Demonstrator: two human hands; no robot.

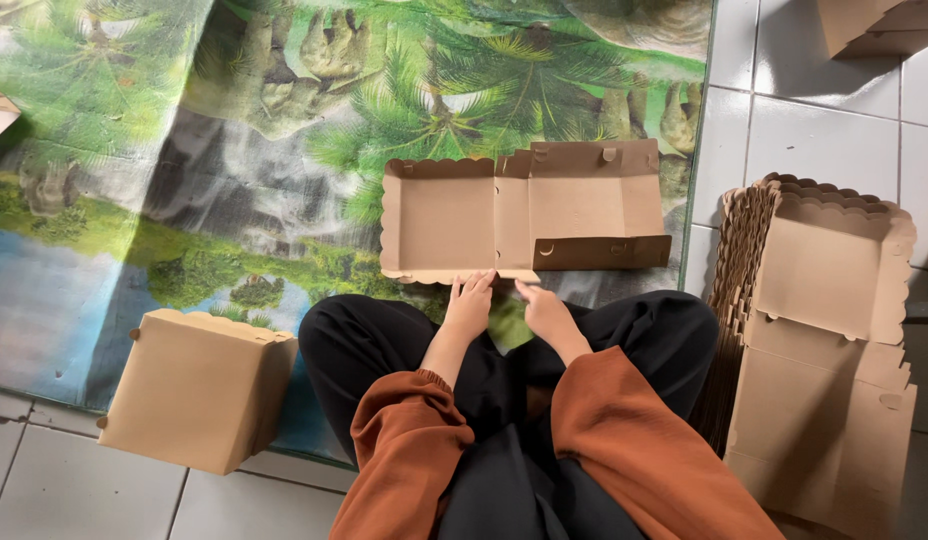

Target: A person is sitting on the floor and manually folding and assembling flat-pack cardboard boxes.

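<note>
on printed mat (184,150), flat cardboard box (514,210), left hand (471,305) and right hand (544,310) loosely open, touching its edge

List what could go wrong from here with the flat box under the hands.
Only the fingertips of the left hand and right hand touch the near edge of the flat box, so a flap may crease crookedly. The raised right flaps might spring open. The blank stack beside the knee looks easy to knock.
</note>
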